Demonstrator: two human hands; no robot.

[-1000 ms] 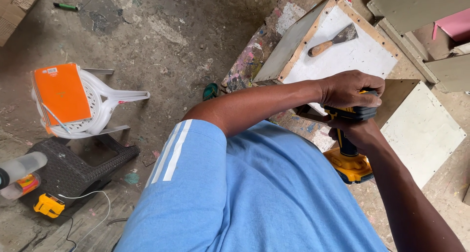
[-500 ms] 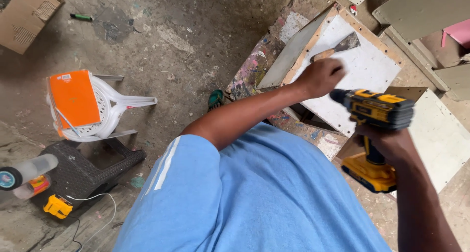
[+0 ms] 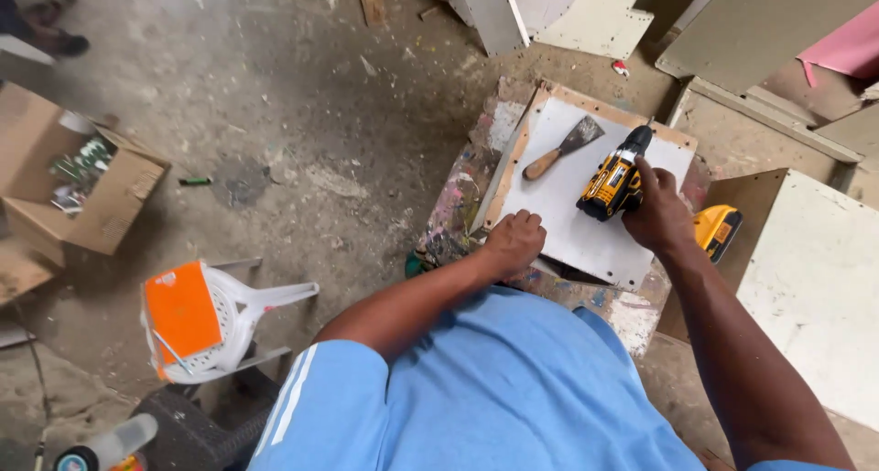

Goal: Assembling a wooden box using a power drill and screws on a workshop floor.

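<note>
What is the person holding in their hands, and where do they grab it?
The right hand grips a yellow and black cordless drill by its handle. The left hand holds nothing; it rests closed on the white board.

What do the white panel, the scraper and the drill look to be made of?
Panel: probably board with a smooth matt white face; its framing strips look like bare pale wood. Scraper: dull grey metal blade, brown wooden-looking handle. Drill, under the right hand: yellow and black casing, likely moulded plastic.
</note>
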